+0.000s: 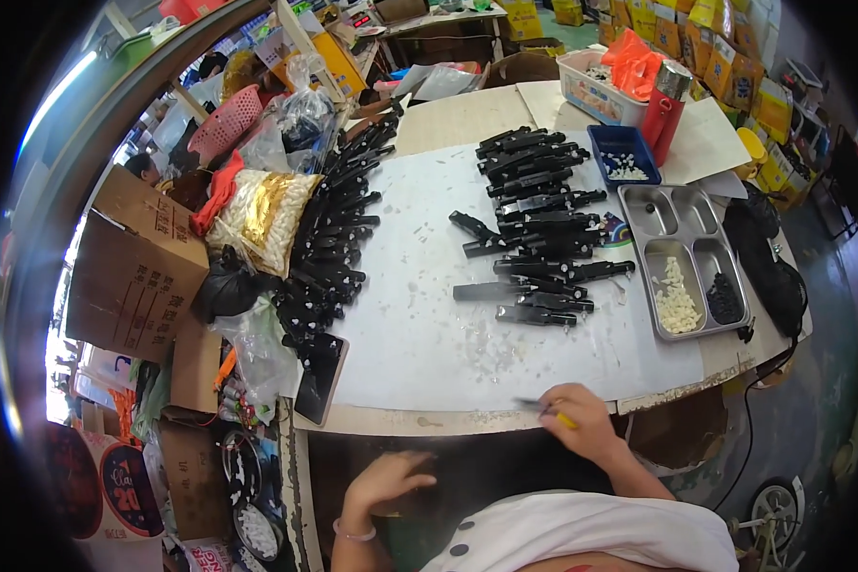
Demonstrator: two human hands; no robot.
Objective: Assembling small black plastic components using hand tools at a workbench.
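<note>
My right hand point(582, 425) is over the table's front edge, closed around a small yellow-handled tool point(566, 419) with a thin dark tip pointing left; its exact kind is not clear. Lower and to the left, my left hand point(392, 479) hangs in front of the edge with fingers stretched out and nothing in it. Several long black plastic parts point(543, 234) lie in a stacked row on the white sheet point(419, 315), beyond my right hand. Another dense row of similar black parts point(329, 248) runs along the table's left side.
At right stands a metal compartment tray point(684, 243) with cream and black small pieces. Behind it are a blue tray point(601, 143) of white pieces, a red thermos point(660, 124) and a white bin point(582, 84). A phone point(320, 381) lies front left, near a cardboard box point(129, 286).
</note>
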